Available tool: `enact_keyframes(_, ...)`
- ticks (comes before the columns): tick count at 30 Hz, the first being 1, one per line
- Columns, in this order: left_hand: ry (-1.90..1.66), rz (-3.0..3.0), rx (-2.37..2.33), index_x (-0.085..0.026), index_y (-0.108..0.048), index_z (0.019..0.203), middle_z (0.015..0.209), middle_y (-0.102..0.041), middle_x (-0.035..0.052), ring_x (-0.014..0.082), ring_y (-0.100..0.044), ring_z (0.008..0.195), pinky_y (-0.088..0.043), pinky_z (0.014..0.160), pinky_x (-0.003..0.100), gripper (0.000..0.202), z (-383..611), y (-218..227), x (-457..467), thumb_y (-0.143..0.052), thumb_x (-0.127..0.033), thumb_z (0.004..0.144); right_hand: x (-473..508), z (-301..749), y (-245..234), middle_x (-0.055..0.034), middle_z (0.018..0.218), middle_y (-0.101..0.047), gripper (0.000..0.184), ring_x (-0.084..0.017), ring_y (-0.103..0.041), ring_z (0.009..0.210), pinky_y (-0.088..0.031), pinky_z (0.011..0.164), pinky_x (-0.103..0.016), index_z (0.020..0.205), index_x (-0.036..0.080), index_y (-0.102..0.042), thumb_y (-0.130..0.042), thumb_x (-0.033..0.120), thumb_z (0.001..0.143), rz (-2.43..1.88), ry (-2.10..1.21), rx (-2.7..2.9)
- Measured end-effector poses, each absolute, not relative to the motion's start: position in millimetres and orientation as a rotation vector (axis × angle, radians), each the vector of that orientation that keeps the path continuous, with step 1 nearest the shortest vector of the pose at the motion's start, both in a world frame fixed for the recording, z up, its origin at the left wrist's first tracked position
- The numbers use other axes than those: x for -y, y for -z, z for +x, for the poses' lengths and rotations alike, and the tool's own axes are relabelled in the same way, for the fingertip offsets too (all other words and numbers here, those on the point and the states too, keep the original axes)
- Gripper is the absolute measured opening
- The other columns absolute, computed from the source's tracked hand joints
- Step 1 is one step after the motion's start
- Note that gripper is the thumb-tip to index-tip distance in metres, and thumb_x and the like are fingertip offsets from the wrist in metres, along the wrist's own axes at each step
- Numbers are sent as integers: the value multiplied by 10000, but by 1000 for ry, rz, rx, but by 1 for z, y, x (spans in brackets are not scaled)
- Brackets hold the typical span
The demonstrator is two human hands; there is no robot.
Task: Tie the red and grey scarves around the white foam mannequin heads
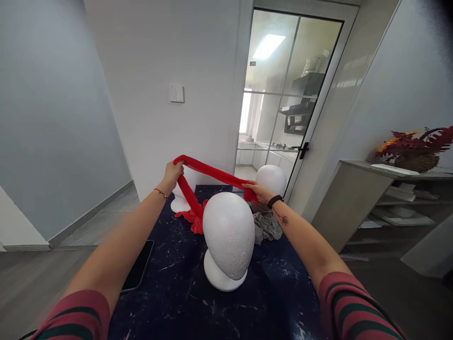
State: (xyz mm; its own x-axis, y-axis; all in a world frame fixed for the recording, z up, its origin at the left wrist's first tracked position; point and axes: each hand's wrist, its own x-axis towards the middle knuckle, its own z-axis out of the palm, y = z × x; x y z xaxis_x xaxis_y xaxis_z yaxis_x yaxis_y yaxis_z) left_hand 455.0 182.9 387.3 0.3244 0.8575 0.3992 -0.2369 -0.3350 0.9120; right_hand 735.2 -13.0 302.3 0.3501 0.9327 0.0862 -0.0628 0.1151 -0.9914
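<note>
A long red scarf (215, 173) stretches as a folded band between my two hands, above and behind a white foam mannequin head (229, 231). My left hand (172, 174) is closed around its left bend, from which a length drops to a loose red heap on the table. My right hand (260, 191) grips the other end, where some cloth hangs below the fingers. The foam head stands upright on its round base in front of me, bare and apart from the scarf.
More foam heads stand behind, one at right (272, 178) and one partly hidden at left (180, 203). Crumpled grey cloth (268, 226) lies at the right on the dark marbled table (219, 316). A black tablet (139, 267) lies under my left forearm. Shelves (385, 203) stand at right.
</note>
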Motion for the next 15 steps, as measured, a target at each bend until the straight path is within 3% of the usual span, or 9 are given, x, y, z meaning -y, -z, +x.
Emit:
enact_keyframes(4,-1261,1436,-670,-157,-530,657,434,-275,-96,50,-254,385,-237,428,206,79,449,-361,-193,-512,-225,694,32,763,-324,1,634,-647,127,-70,-535,506,-417,437,-145,827,140,-662,-714,174,716,-1205,-752,876)
enact_keyframes(8,-1203,1459,-726,-158,-518,648,431,-292,-91,54,-252,382,-221,423,212,116,450,-333,-197,-515,-269,685,42,772,-343,39,559,-569,182,-46,-441,436,-374,394,-142,801,149,-643,-712,309,748,-1164,-599,837)
enact_keyframes(11,-1153,1529,-756,-160,-526,691,442,-337,-87,63,-288,394,-228,429,215,127,444,-323,-199,-561,-272,643,49,777,-350,55,516,-524,255,-50,-429,433,-345,374,-139,794,162,-632,-733,385,725,-1157,-515,816)
enact_keyframes(15,-1042,1679,-748,-160,-552,724,492,-439,-60,81,-369,445,-270,458,217,164,427,-326,-203,-577,-243,585,60,785,-355,65,516,-530,278,-40,-392,396,-281,330,-136,772,170,-615,-772,377,674,-1161,-301,658)
